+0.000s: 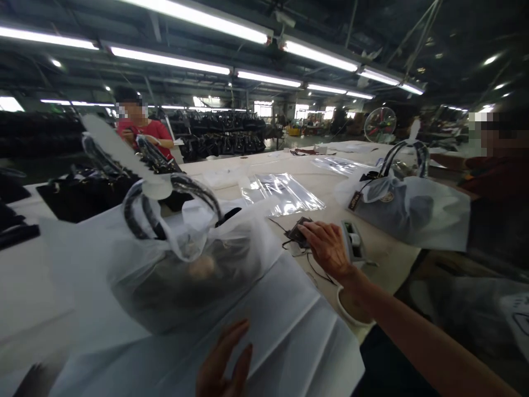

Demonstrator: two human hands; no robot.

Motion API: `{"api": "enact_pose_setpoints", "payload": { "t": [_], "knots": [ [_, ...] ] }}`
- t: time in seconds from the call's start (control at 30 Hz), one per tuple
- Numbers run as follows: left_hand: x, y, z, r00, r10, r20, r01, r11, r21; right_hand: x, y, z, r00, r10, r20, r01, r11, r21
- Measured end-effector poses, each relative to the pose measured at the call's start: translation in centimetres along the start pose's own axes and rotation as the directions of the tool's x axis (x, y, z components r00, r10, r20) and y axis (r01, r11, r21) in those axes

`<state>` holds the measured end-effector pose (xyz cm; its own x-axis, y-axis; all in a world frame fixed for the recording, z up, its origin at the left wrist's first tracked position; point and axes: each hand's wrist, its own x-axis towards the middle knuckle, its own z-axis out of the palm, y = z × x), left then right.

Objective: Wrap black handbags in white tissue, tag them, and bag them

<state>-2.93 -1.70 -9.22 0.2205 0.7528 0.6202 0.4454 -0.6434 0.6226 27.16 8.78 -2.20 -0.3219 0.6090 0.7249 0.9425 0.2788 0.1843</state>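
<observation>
A dark handbag [177,292] stands in front of me inside a translucent white bag. Its handles [138,212] are wrapped in clear film and stick up, with a white strip [119,146] rising from them. My left hand [225,361] hovers near the sheeting at the bottom, fingers apart and holding nothing. My right hand [328,248] reaches across the table, its fingertips closed on a small stack of dark brown hang tags [298,229] with thin cords. Right beside that hand lies a grey and white device [353,240], partly covered by it.
Clear plastic sleeves [285,193] lie mid-table. At right stands another wrapped handbag [409,204] with a brown tag, near a co-worker [496,182]. Black bags [86,190] are at left, and a person in red [159,132] stands behind them. A fan [380,124] is farther back.
</observation>
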Motion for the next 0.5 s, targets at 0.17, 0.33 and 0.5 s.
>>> {"api": "enact_pose_setpoints", "payload": {
  "t": [0.17, 0.33, 0.5],
  "knots": [
    [0.8, 4.7, 1.5, 0.871, -0.492, -0.019, 0.447, 0.807, -0.386, -2.9, -6.8, -5.3, 0.987, -0.160, -0.028, 0.162, 0.977, 0.142],
    [-0.5, 6.2, 0.2, 0.786, -0.613, 0.079, 0.540, 0.620, -0.569, -5.0, -10.7, -6.6, 0.978, -0.205, -0.044, 0.209, 0.950, 0.232],
    [-2.5, 6.2, -1.0, 0.708, -0.695, 0.126, 0.591, 0.487, -0.643, -5.7, -12.5, -6.9, 0.970, -0.241, -0.019, 0.236, 0.930, 0.280]
  ]
}}
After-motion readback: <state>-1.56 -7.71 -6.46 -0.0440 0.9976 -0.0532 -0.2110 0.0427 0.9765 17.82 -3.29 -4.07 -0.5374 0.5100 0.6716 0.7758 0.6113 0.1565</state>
